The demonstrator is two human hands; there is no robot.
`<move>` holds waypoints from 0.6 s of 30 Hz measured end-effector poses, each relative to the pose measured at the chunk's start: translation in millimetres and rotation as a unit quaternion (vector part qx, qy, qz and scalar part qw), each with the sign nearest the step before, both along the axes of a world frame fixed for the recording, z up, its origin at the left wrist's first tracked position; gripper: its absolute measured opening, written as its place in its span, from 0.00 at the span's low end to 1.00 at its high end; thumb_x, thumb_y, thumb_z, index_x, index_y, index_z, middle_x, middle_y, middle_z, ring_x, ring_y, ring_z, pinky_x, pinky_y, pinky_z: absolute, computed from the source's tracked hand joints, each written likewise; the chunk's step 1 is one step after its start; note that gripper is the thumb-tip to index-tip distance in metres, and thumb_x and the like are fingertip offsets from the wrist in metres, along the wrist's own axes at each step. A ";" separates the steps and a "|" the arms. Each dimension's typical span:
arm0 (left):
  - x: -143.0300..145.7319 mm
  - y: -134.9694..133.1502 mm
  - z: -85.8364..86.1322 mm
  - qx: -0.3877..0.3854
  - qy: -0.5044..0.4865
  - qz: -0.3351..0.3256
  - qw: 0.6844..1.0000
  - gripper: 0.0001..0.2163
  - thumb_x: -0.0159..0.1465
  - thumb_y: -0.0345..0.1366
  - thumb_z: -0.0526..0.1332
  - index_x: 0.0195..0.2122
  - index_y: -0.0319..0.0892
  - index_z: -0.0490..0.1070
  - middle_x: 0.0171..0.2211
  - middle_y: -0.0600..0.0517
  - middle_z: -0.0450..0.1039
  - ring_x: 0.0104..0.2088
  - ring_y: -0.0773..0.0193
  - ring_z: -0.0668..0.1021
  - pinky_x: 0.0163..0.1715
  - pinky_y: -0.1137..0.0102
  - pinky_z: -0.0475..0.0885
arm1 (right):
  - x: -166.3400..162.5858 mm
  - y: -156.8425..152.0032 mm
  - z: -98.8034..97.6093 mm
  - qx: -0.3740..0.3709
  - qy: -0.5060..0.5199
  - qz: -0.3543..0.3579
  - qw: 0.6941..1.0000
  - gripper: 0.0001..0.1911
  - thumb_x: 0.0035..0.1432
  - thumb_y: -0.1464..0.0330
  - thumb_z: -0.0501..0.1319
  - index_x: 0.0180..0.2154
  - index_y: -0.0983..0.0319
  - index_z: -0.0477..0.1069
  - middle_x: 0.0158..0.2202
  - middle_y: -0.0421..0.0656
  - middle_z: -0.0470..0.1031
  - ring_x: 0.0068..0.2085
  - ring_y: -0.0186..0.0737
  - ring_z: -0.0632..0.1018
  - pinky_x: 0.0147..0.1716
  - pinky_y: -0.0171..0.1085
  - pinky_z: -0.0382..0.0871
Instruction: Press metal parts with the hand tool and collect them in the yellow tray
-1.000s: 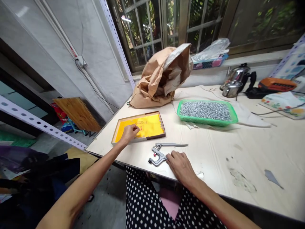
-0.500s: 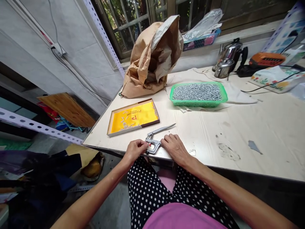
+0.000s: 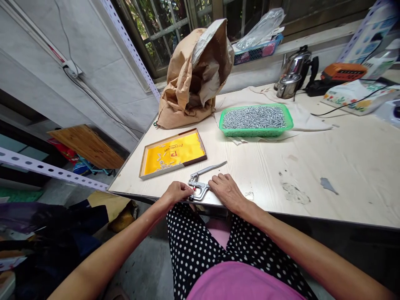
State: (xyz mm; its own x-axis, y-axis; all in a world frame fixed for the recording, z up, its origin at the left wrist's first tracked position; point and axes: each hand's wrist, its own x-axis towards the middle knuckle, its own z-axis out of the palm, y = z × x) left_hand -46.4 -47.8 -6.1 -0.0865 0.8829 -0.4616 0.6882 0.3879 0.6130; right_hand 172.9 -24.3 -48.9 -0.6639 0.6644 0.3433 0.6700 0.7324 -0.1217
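Silver hand pliers (image 3: 208, 169), like snap-fastener pliers with a spring and a red part at the jaw, lie at the table's front edge. Their upper handle stands apart from the lower one. My right hand (image 3: 227, 191) is closed around the lower handle. At the jaws, my left hand (image 3: 176, 193) has thumb and fingers pinched together; whatever is between them is too small to make out. Just beyond sits a shallow box (image 3: 190, 151) with a yellow bottom and several small silver pieces. A green basket (image 3: 256, 132) is full of similar-looking silver pieces (image 3: 254, 117).
A crumpled brown paper bag (image 3: 183, 96) stands open at the back left. Toward the back right are a metal kettle (image 3: 296, 62), a small metal pot (image 3: 289, 86), an orange-and-black battery-like block (image 3: 343, 72) and a flowered tissue pack (image 3: 353, 98). The table's front edge (image 3: 281, 214) runs below my arms.
My view has shifted slightly, so the scene sits a little further left. Both hands keep the same hold at the pliers, whose handles still stand apart.
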 end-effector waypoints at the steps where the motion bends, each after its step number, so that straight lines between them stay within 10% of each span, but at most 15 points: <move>1: -1.3 2.5 0.6 -0.013 -0.001 -0.009 1.000 0.17 0.49 0.49 0.63 0.24 0.36 0.76 0.17 0.55 0.66 0.20 0.69 0.65 0.22 0.74 0.57 | -0.4 0.2 -1.0 -0.001 0.001 -0.002 1.000 0.08 0.67 0.71 0.53 0.38 0.60 0.70 0.36 0.44 0.72 0.39 0.44 0.67 0.38 0.42 0.53; 10: -1.1 10.2 5.8 -0.076 -0.022 -0.026 0.997 0.18 0.44 0.50 0.66 0.20 0.38 0.71 0.15 0.57 0.64 0.19 0.71 0.63 0.21 0.74 0.55 | 3.6 -0.5 6.7 -0.062 0.020 -0.011 0.998 0.07 0.64 0.65 0.58 0.40 0.61 0.71 0.40 0.45 0.73 0.42 0.44 0.69 0.39 0.42 0.58; 18: 4.2 7.8 10.1 -0.077 -0.027 0.003 0.997 0.15 0.44 0.47 0.67 0.20 0.37 0.72 0.15 0.57 0.65 0.19 0.71 0.63 0.21 0.74 0.55 | 28.8 47.2 22.6 -0.144 -0.026 0.002 0.989 0.54 0.45 0.43 0.65 0.64 0.68 0.54 0.64 0.62 0.54 0.65 0.65 0.53 0.58 0.58 0.50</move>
